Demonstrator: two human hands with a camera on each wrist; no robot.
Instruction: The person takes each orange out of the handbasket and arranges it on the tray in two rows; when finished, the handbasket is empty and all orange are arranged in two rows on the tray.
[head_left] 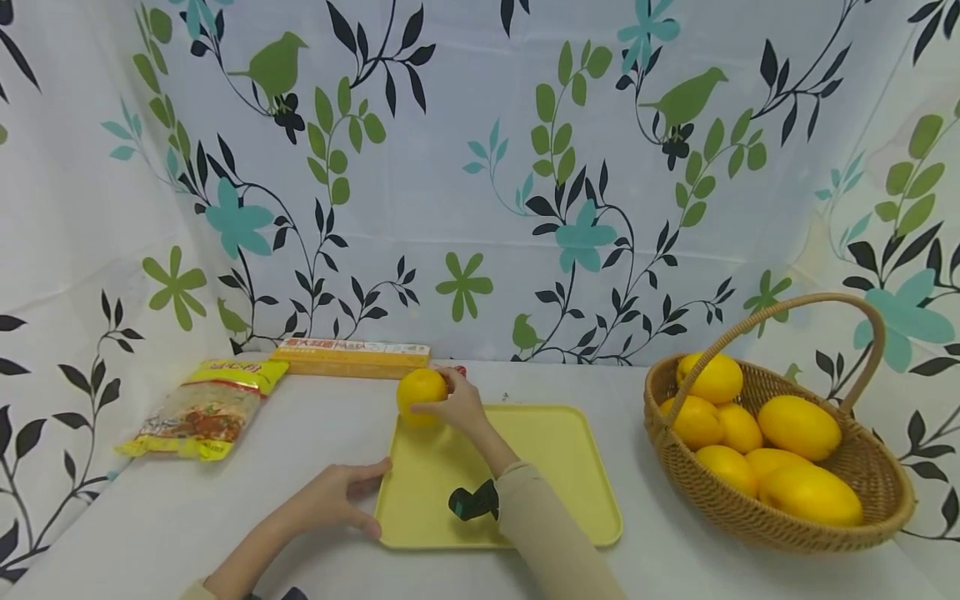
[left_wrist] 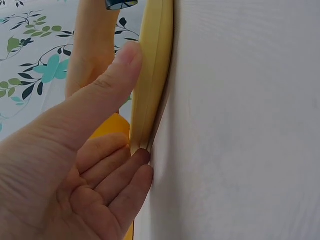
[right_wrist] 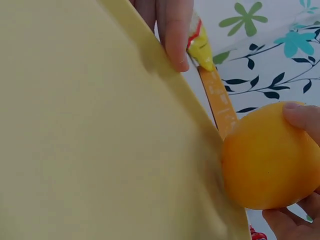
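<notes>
My right hand (head_left: 459, 407) gripped a round, orange-yellow fruit (head_left: 420, 396), the thumb on the near side and fingers round the far side; the grip was closed on it. The fruit was at the far left corner of the pale yellow tray (head_left: 555, 467). In the head and right wrist views it overlapped the rim; whether it touched the tray I could not tell.

My left hand (head_left: 333, 498) gripped nothing. Its thumb and fingers were spread, with the tips at the tray's left edge. The left wrist view showed the fingers loosely extended and their ends against the rim. The tray lay flat on the white table (head_left: 322, 429). My right forearm, in a beige sleeve (head_left: 551, 529), crossed above the tray, with a black device (head_left: 474, 502) at the wrist.

To the right of the tray, and apart from it, stood a wicker basket (head_left: 693, 487) with a raised handle, containing several yellow fruits (head_left: 798, 427). To the left lay a yellow, partly clear food packet (head_left: 202, 408). Its upper end was close beside a long, narrow, orange-yellow box (head_left: 348, 360) lying beyond the tray. A small red item (head_left: 461, 370) showed just behind my right hand, mostly hidden. A leaf-and-bird patterned cloth (head_left: 450, 208) hung behind everything.
</notes>
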